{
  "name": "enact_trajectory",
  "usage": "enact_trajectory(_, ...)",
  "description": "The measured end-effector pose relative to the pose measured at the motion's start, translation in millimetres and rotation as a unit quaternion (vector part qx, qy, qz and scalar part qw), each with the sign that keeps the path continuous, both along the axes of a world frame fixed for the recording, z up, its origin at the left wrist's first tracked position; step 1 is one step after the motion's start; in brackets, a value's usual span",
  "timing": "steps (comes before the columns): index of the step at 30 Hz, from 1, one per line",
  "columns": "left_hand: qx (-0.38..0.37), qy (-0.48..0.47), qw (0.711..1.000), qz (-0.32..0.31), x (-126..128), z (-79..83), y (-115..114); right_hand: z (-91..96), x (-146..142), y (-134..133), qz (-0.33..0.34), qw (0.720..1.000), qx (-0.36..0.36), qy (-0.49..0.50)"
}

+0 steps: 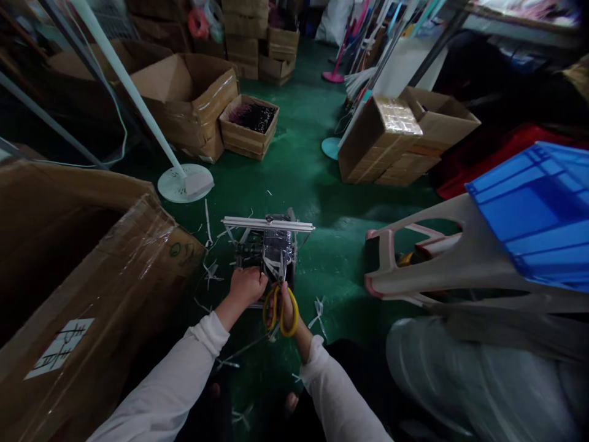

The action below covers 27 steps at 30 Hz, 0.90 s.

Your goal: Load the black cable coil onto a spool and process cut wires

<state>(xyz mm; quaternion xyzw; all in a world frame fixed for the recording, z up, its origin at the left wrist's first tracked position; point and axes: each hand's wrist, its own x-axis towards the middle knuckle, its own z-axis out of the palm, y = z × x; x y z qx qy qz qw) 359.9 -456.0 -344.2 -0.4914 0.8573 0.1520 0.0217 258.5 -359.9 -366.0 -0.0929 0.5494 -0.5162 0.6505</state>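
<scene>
In the head view my right hand (286, 305) is closed on scissors (282, 272) with yellow handles, their blades pointing away from me over a dark bundle (277, 241). The bundle looks wrapped in clear plastic and sits low, just above the floor. My left hand (248, 286) is a fist at the bundle's near left side; whatever its fingers hold is hidden. Across the far end of the bundle runs a pale straight bar (267, 224), seemingly part of a small frame around it.
White strap scraps (317, 314) litter the green floor (304, 178). A large open carton (110, 264) stands close on my left. On the right are a stool (442, 264) with a blue top and a big clear bottle (432, 362). Farther off, a box of dark thin pieces (252, 116) stands near a round-based pole (172, 184).
</scene>
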Motion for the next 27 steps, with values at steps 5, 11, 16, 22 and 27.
enact_trajectory(5,0.031,-0.012,0.999,0.001,3,-4.6,9,-4.7,-3,-3,0.001,1.000,0.011,-0.012)
enact_trajectory(11,0.083,-0.024,0.996,-0.004,9,-16.9,24,-10.1,-5,-22,-0.002,0.999,-0.045,0.013)
enact_trajectory(16,0.129,-0.031,0.991,0.004,13,-38.7,43,-10.3,-5,-25,-0.003,0.998,-0.061,0.004)
enact_trajectory(22,0.202,-0.040,0.979,0.004,21,-57.1,41,-7.8,-5,-28,-0.028,0.997,-0.078,0.004)
enact_trajectory(27,0.146,0.002,0.989,0.040,13,-17.4,-29,-7.6,-4,-29,-0.020,0.996,-0.082,-0.003)
